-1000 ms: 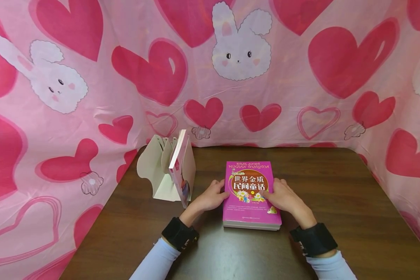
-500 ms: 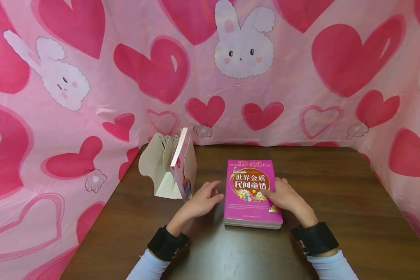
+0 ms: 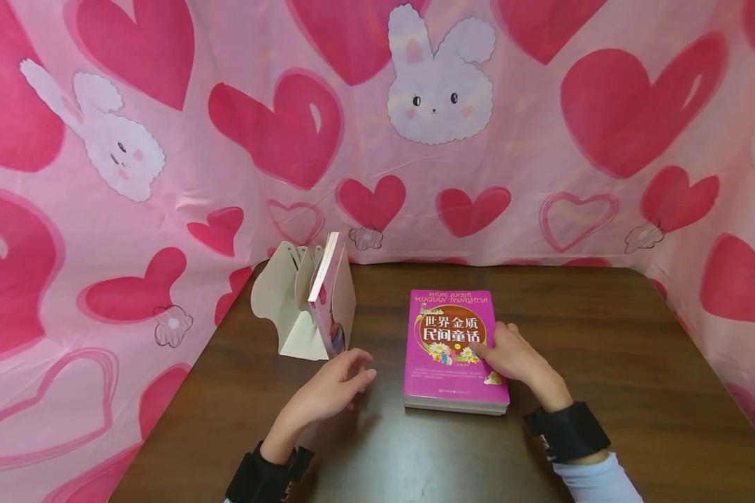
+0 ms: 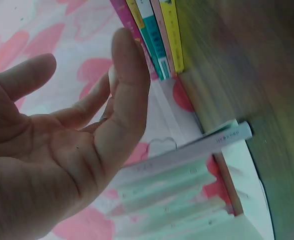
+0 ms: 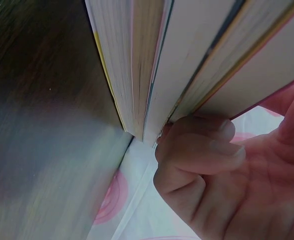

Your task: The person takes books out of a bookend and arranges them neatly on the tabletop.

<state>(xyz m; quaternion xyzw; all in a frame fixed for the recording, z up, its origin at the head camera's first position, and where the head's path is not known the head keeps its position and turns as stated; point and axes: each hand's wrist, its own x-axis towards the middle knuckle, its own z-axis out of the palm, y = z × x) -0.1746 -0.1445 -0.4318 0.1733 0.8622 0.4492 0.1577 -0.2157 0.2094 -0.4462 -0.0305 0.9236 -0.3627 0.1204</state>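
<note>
A purple-pink storybook (image 3: 440, 391) with Chinese lettering lies on top of a stack of several books, their coloured spines (image 4: 159, 37) showing in the left wrist view. My right hand (image 3: 516, 356) grips the top book at its right edge, the thumb on the cover. In the right wrist view the curled fingers (image 5: 201, 160) sit against the page edges (image 5: 181, 55) just under that book. My left hand (image 3: 327, 391) is off the stack, in front of the cream bookend (image 3: 283, 300), fingers loosely bent and holding nothing.
One thin book (image 3: 328, 321) stands upright, slightly tilted, in the bookend's right slot; its other dividers are to the left. All of it rests on a dark wooden table (image 3: 616, 349). A pink cloth (image 3: 528, 140) with hearts and rabbits hangs behind and at the sides.
My left hand has let go of the stack's left edge and drawn back to the left and nearer to me. The right hand and the stack have stayed in place.
</note>
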